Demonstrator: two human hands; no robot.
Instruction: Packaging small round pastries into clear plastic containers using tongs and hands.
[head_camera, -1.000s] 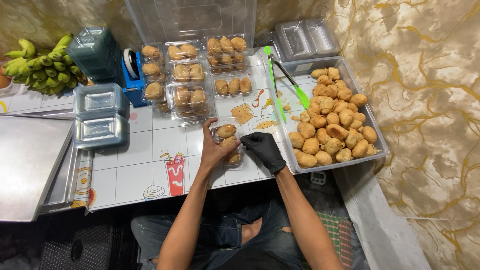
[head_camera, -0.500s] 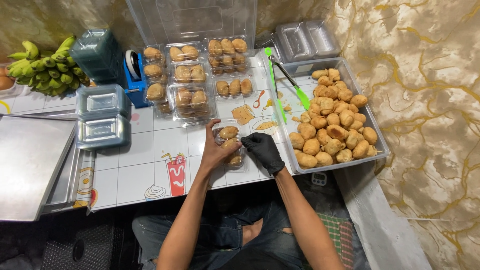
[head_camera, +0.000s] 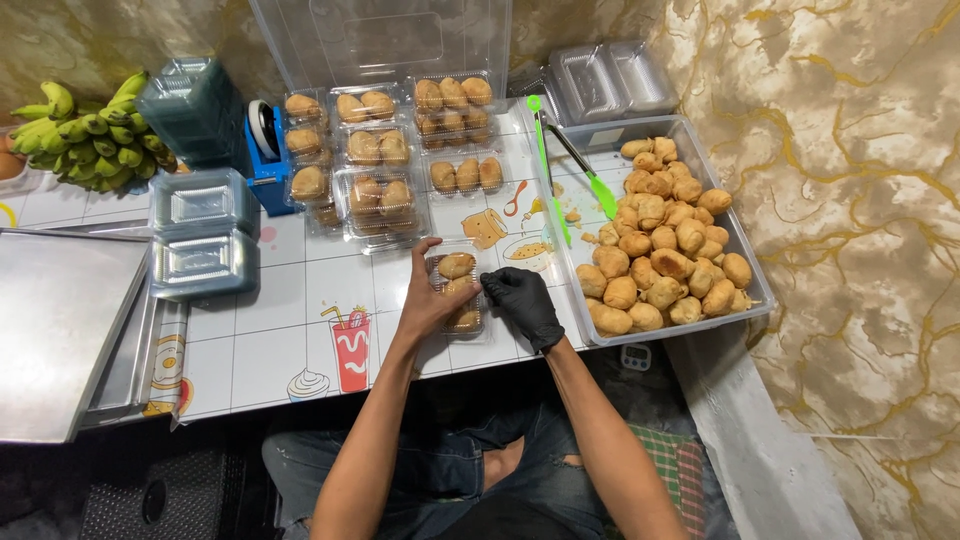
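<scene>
A small clear plastic box (head_camera: 459, 291) with golden fried pastries in it lies on the white tiled table (head_camera: 300, 290) in front of me. My left hand (head_camera: 425, 296), bare, grips the box along its left side with the thumb up by its far corner. In a black glove, my right hand (head_camera: 522, 301) presses on the box's right edge. To the right stands a large clear tray (head_camera: 757, 275) heaped with loose fried pastries (head_camera: 665, 240). Several filled, closed boxes (head_camera: 382, 150) sit at the back of the table.
Green tongs (head_camera: 551, 170) lie left of the tray. Stacks of empty clear boxes (head_camera: 203, 232) stand at left, more at the back right (head_camera: 607, 75). A blue tape dispenser (head_camera: 267, 150), green bananas (head_camera: 90, 135) and a steel tray (head_camera: 60, 330) lie to the left.
Both hands stay on the small box; my left thumb has lifted slightly toward its far corner. The view has shifted a little.
</scene>
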